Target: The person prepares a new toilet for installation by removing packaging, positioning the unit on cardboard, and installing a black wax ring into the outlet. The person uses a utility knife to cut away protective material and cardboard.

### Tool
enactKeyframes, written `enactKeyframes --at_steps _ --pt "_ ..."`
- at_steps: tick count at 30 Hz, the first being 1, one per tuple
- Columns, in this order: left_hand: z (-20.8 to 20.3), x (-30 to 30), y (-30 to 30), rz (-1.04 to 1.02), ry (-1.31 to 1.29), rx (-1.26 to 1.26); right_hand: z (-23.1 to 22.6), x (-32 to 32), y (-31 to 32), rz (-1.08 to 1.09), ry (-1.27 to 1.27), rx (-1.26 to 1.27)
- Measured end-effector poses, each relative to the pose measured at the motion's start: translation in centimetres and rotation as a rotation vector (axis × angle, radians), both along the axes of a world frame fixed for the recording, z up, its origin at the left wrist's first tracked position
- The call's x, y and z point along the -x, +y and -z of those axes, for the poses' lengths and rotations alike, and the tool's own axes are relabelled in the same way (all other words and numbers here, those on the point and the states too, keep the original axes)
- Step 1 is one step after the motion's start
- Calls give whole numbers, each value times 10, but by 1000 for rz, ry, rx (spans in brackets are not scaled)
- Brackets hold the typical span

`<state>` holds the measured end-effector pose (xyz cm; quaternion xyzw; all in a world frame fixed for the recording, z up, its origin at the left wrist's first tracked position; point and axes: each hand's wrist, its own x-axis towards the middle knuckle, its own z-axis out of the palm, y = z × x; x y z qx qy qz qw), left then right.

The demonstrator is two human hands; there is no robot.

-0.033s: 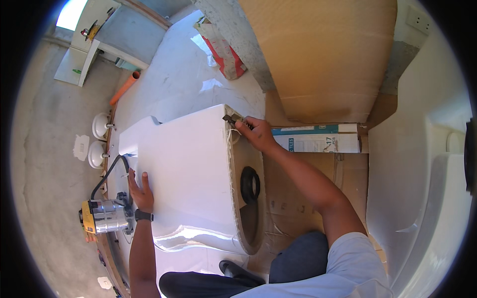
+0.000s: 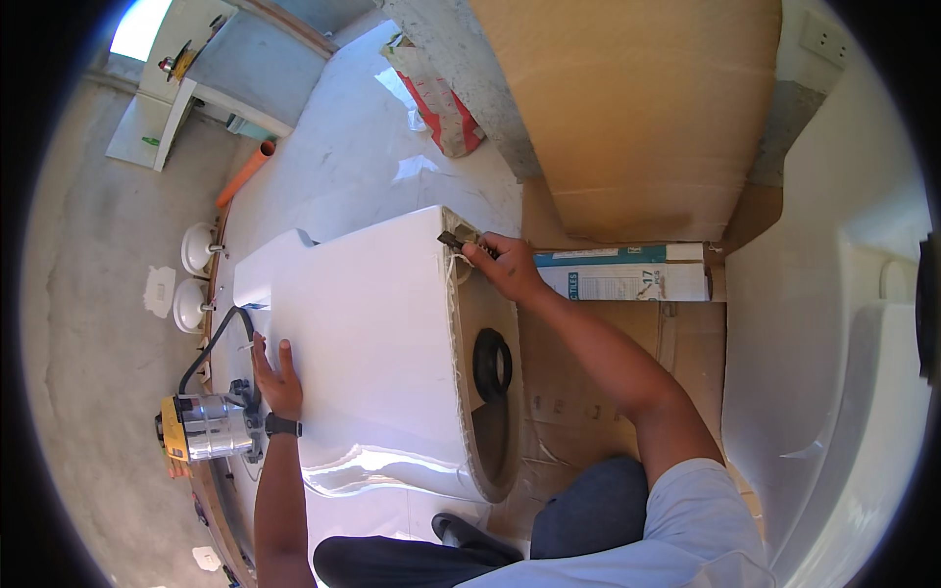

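A glossy white ceramic toilet lies tipped over in front of me, its hollow base toward the right. The base's edge is rough and pale. Inside the opening sits a black rubber ring. My right hand is closed around a small dark tool with a flat tip, held against the far corner of that edge. The tool's exact kind is unclear, since my fingers cover most of it. My left hand rests on the toilet's left part, thumb and fingers apart, holding nothing.
A yellow and silver canister vacuum with a black hose stands at the left. Behind it are two white round fittings and an orange pipe. A tile box and cardboard lie right. Another large white ceramic piece stands at far right.
The tool's tip has shifted very slightly toward me at the base's corner. My left hand and the toilet have not moved.
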<state>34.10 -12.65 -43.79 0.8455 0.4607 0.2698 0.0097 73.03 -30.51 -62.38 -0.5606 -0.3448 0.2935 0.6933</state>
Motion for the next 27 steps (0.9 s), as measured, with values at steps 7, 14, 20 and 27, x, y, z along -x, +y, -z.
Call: enactKeyframes --at_steps 7,14,20,27 --pt "0 -7 3 3 -40 6 -10 13 -26 -63 -78 -86" --pt "0 -5 4 3 15 -57 -6 31 -42 -90 -107 -144" --pt "0 -5 4 2 14 -58 -10 31 -63 -171 -256 -36" --pt "2 -3 5 -18 2 -41 -41 -26 -38 84 -299 167"
